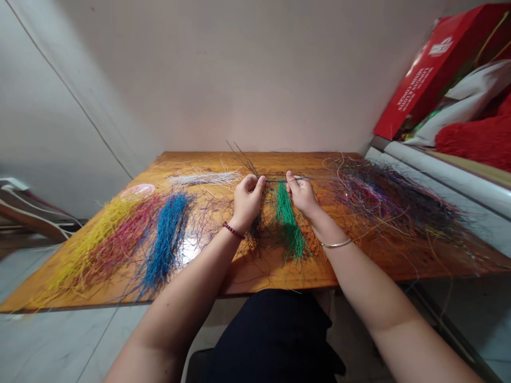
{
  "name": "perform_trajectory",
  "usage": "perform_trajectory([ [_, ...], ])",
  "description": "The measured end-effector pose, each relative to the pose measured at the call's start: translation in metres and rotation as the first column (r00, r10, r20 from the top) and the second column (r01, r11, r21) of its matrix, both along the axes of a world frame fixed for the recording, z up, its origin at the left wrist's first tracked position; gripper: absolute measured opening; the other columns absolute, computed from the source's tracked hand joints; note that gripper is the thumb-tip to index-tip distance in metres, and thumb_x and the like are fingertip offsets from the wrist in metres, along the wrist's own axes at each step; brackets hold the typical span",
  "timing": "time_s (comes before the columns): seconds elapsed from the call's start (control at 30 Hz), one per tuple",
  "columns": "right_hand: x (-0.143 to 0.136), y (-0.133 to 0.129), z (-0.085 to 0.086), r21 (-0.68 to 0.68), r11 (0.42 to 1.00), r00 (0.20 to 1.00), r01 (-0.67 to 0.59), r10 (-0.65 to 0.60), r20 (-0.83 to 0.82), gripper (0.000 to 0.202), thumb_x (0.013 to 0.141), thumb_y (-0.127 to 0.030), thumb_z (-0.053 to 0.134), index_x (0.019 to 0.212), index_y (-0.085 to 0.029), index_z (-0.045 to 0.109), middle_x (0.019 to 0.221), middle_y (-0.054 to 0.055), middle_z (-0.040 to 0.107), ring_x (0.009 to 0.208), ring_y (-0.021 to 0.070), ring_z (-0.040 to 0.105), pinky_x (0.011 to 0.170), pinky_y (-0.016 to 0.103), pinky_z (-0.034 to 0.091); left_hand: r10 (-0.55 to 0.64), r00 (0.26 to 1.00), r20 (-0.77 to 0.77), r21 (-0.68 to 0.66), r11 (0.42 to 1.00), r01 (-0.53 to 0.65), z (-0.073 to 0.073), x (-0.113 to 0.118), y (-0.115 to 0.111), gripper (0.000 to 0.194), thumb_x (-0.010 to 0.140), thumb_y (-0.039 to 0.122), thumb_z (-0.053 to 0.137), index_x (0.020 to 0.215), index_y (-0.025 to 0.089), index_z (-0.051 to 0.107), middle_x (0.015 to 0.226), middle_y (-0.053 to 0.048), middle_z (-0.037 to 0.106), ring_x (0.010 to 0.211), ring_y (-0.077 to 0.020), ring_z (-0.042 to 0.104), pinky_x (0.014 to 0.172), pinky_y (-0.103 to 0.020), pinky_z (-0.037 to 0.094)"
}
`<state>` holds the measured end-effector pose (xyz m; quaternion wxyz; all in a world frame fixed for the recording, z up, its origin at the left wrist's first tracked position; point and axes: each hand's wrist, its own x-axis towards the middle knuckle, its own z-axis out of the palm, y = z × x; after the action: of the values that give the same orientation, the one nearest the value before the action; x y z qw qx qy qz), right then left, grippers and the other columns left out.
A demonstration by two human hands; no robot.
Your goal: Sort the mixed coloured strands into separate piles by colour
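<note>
Between my two hands runs a thin bundle of dark strands (275, 181), roughly level above the table. My left hand (248, 199) pinches it at one end, and loose tips fan out up and to the left. With thumb and fingers closed, my right hand (302, 196) grips the other end. Just below my right hand lies a bundle of green strands (288, 223), with orange strands (311, 234) beside it. A dark bundle (254, 229) lies partly hidden by my left hand and wrist. White strands (205, 179) lie left of my left hand.
On the wooden table (223, 279), blue strands (165, 239), yellow strands (93, 239) and dark red strands (123, 229) lie to the left. A tangled heap of mixed dark strands (393, 199) covers the right side. Beyond it stands a red box (423, 74). The wall (255, 80) rises behind.
</note>
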<state>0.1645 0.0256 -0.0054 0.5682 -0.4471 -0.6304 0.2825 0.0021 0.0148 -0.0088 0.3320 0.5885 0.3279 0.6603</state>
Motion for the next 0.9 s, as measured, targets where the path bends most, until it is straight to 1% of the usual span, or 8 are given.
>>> perform_trajectory([
  [0.13, 0.001, 0.002, -0.001, -0.049, 0.999, 0.998, -0.008, 0.004, -0.068, 0.065, 0.079, -0.080, 0.043, 0.053, -0.020, 0.044, 0.047, -0.003, 0.038, 0.042, 0.0088, 0.035, 0.043, 0.025, 0.026, 0.018, 0.999, -0.032, 0.010, 1.000, -0.018, 0.001, -0.001, -0.001, 0.036, 0.088, 0.047, 0.061, 0.071, 0.018, 0.049, 0.068, -0.002, 0.060, 0.069, -0.0128, 0.062, 0.062, -0.023, 0.043],
  [0.3, 0.001, 0.003, -0.002, 0.016, 1.000, 0.999, 0.027, -0.027, -0.020, 0.065, 0.080, -0.078, 0.044, 0.051, -0.020, 0.044, 0.048, -0.002, 0.039, 0.045, 0.0086, 0.036, 0.046, 0.025, 0.027, 0.029, 0.999, -0.027, 0.009, 1.000, -0.029, 0.003, -0.002, -0.002, 0.036, 0.088, 0.047, 0.061, 0.072, 0.018, 0.049, 0.067, -0.001, 0.059, 0.069, -0.0134, 0.062, 0.061, -0.023, 0.043],
  [0.4, 0.001, 0.003, -0.003, -0.024, 0.999, 0.999, 0.021, -0.022, -0.037, 0.065, 0.080, -0.079, 0.044, 0.051, -0.020, 0.043, 0.047, -0.002, 0.038, 0.043, 0.0089, 0.036, 0.045, 0.025, 0.027, 0.033, 0.999, -0.028, 0.004, 0.999, -0.033, 0.004, -0.002, -0.003, 0.035, 0.088, 0.047, 0.061, 0.072, 0.018, 0.049, 0.068, -0.002, 0.059, 0.070, -0.0138, 0.062, 0.062, -0.023, 0.044],
  [0.5, 0.000, 0.003, -0.003, -0.061, 0.998, 0.996, 0.031, -0.036, -0.077, 0.065, 0.079, -0.080, 0.044, 0.052, -0.021, 0.044, 0.045, -0.002, 0.038, 0.041, 0.0091, 0.036, 0.042, 0.025, 0.026, 0.044, 0.997, -0.065, 0.011, 0.999, -0.043, 0.003, -0.002, -0.003, 0.036, 0.088, 0.048, 0.061, 0.072, 0.018, 0.049, 0.067, -0.001, 0.059, 0.069, -0.0133, 0.061, 0.062, -0.024, 0.043],
  [0.73, 0.003, 0.008, -0.007, -0.031, 0.994, 0.992, 0.107, -0.109, -0.062, 0.065, 0.080, -0.079, 0.043, 0.052, -0.021, 0.045, 0.045, -0.002, 0.040, 0.041, 0.0094, 0.037, 0.043, 0.025, 0.027, 0.062, 0.996, -0.064, 0.014, 0.998, -0.061, 0.003, -0.002, -0.003, 0.036, 0.089, 0.048, 0.060, 0.071, 0.019, 0.048, 0.067, 0.000, 0.056, 0.068, -0.0131, 0.060, 0.060, -0.024, 0.041],
  [0.9, 0.004, 0.011, -0.010, -0.008, 0.994, 0.992, 0.108, -0.109, -0.064, 0.065, 0.080, -0.079, 0.043, 0.052, -0.020, 0.045, 0.047, -0.001, 0.042, 0.044, 0.0097, 0.040, 0.046, 0.025, 0.030, 0.066, 0.995, -0.081, 0.019, 0.998, -0.065, 0.003, -0.003, -0.003, 0.036, 0.089, 0.047, 0.060, 0.070, 0.018, 0.048, 0.067, 0.000, 0.057, 0.064, -0.0120, 0.057, 0.058, -0.023, 0.040],
])
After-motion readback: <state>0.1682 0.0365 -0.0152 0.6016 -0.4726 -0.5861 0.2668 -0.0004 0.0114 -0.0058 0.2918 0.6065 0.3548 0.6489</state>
